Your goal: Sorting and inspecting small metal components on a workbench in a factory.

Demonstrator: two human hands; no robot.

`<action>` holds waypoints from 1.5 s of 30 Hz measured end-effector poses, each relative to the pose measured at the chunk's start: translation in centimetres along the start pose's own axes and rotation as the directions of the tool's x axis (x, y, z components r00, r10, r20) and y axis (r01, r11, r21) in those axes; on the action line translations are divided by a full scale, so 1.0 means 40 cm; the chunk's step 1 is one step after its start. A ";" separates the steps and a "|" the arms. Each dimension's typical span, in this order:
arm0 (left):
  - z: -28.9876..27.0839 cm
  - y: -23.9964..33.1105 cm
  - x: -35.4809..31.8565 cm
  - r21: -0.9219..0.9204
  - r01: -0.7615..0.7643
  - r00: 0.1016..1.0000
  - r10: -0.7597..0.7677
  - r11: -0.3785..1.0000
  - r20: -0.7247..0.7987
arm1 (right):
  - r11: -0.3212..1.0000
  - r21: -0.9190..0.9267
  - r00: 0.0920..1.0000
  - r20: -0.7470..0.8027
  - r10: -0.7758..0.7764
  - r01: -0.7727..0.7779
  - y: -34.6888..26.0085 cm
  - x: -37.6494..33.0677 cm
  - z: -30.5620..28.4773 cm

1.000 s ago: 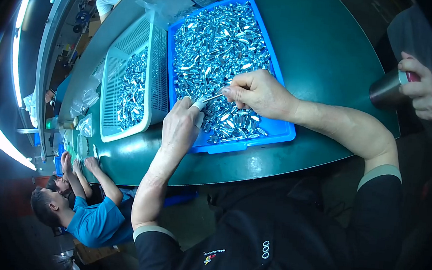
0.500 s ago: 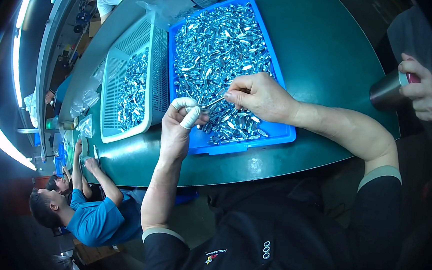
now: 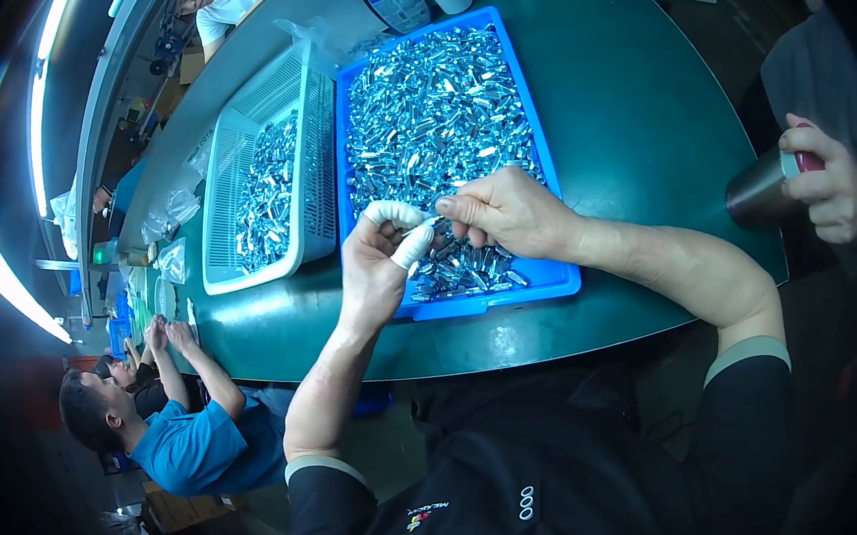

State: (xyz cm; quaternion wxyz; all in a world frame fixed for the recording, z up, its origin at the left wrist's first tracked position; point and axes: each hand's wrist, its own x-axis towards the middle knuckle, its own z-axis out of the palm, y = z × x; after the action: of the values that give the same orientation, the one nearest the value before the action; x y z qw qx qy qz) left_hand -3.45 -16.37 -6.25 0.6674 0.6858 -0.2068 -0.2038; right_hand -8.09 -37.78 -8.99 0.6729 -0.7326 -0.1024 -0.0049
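Observation:
My left hand (image 3: 374,269) is closed in a pinch, with white finger covers on its thumb and forefinger. My right hand (image 3: 517,214) is bare and also pinches, its fingertips meeting those of the left. Between them shows a sliver of a slim metal piece (image 3: 432,220), mostly hidden by the fingers. Both hands hover over the near part of a blue tray (image 3: 536,287), heaped with small shiny metal parts (image 3: 430,109).
Left of the tray stands a pale plastic basket (image 3: 216,203) holding more metal parts. Clear plastic bags (image 3: 169,215) lie beyond it on the green table (image 3: 648,114). At right, another person's hand grips a dark metal cup (image 3: 757,186). Other people sit at left.
My left hand has moved right and the two hands' fingertips have come together. The metal piece, seen between them before, is now mostly covered. The view has shifted slightly.

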 end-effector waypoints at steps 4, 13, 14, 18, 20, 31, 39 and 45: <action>-0.066 0.055 -0.008 0.337 -0.161 0.981 0.188 0.928 -0.049 | 0.994 0.106 0.998 -0.066 0.010 -0.003 0.002 0.002 -0.005; -0.175 0.108 -0.021 0.910 -0.228 0.931 0.350 0.346 0.101 | 0.995 0.092 0.991 -0.130 -0.016 0.028 -0.020 -0.003 -0.014; -0.146 0.091 -0.029 0.936 -0.236 0.950 0.265 0.260 0.166 | 0.996 0.086 0.994 -0.109 -0.013 0.022 -0.024 -0.003 -0.013; -0.113 0.019 -0.025 0.958 -0.252 0.966 0.095 0.133 0.241 | 0.995 0.100 0.997 -0.069 0.028 -0.021 -0.022 -0.003 -0.008; -0.113 0.018 -0.021 0.959 -0.224 0.972 0.118 0.173 0.206 | 0.997 0.076 0.997 -0.072 0.027 -0.021 -0.018 -0.003 -0.007; -0.088 0.009 -0.031 0.664 -0.165 0.985 0.161 0.729 0.068 | 0.992 -0.113 0.999 0.018 -0.049 0.051 -0.024 -0.008 -0.008; -0.043 0.064 0.013 0.812 -0.547 0.812 0.365 0.202 0.456 | 0.928 -0.315 0.978 0.001 -0.208 0.198 -0.003 -0.007 0.006; -0.015 0.085 0.041 0.805 -0.580 0.798 0.287 0.126 0.530 | 0.923 -0.325 0.974 -0.030 -0.226 0.204 0.006 -0.008 0.000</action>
State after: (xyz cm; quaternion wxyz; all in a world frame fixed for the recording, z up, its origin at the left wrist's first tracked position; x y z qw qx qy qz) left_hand -1.79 -16.85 -2.84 0.1214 0.8175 -0.5570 0.0823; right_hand -8.36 -37.84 -9.28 0.5434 -0.8158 -0.1575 -0.1198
